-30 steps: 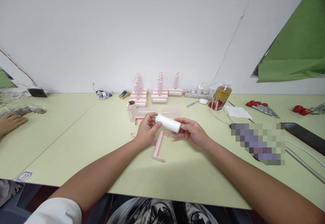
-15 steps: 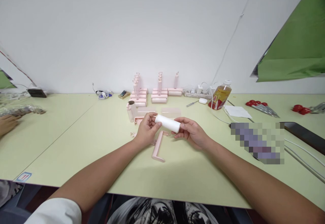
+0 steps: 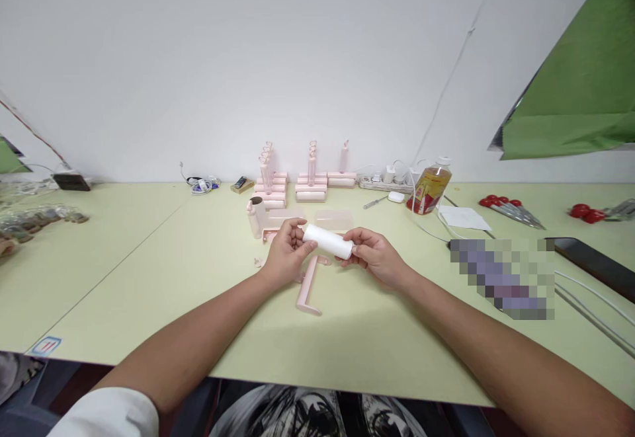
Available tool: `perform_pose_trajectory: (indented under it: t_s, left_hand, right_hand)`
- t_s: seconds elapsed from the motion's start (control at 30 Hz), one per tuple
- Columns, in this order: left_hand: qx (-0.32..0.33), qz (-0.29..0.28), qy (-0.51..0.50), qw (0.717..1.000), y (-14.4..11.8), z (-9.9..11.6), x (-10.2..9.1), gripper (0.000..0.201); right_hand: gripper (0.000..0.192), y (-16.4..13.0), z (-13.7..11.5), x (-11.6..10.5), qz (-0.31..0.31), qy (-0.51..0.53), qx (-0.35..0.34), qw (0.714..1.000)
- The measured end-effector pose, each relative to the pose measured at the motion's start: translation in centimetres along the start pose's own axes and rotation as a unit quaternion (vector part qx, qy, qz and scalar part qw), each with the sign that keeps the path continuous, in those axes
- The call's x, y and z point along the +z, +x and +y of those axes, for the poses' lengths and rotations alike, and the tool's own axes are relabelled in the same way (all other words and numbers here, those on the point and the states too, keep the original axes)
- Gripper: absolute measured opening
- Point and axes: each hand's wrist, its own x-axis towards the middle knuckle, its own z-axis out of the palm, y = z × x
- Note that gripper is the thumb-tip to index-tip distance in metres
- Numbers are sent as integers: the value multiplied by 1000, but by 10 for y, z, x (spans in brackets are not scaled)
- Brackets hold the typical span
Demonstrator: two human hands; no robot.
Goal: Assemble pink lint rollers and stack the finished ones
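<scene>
Between my two hands, above the table, a white lint roll (image 3: 328, 241) lies nearly level, its right end a little lower. My left hand (image 3: 290, 252) closes on its left end with thumb and fingers. At the right end, the fingers of my right hand (image 3: 373, 254) pinch the edge. Just below lies a pink C-shaped roller frame (image 3: 307, 286). Part of a pink piece (image 3: 270, 234) shows behind my left hand, which hides the rest. Farther back are a cardboard-cored roll (image 3: 258, 211) standing upright, a pink handle (image 3: 253, 219) and clear covers (image 3: 334, 219).
Along the wall stand several pink lint rollers (image 3: 311, 186). To their right are a power strip (image 3: 384, 184), a screwdriver (image 3: 376, 203) and a drink bottle (image 3: 430, 187). Red-handled tools (image 3: 510, 209) and a black phone (image 3: 595, 265) lie right. Bagged items (image 3: 42, 219) lie far left.
My right fingers have shifted slightly on the roll's right end; the roll stays nearly in place. At the far left, another person's hand has drawn back almost out of view.
</scene>
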Motion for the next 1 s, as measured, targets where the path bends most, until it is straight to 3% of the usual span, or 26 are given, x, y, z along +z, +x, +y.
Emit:
perform_pose_trajectory:
  t_s: [0.23,0.43,0.53,0.63,0.73,0.87,1.0]
  left_hand:
    - [13,8,4,1000,1,-4,2,40]
    - [-4,36,-37,999,2,-2,2,37]
    - [-8,44,-46,998,3,-1,2,36]
    - [-8,40,-44,998,3,0,2,37]
    - [-10,45,-43,998,3,0,2,38]
    - [-10,46,-48,998,3,-1,2,39]
    - [-11,46,-55,997,3,0,3,39]
  right_hand:
    - [17,4,0,2,96,60,39,993]
    - [9,12,-5,-9,144,50,4,988]
    - [13,18,-8,-27,216,-71,-43,973]
    - [17,23,-9,-44,260,-302,-52,916]
    - [14,25,-4,-51,201,-463,-48,862]
    - [11,24,3,-45,101,-579,-72,806]
    - [13,23,6,-39,49,-616,-66,784]
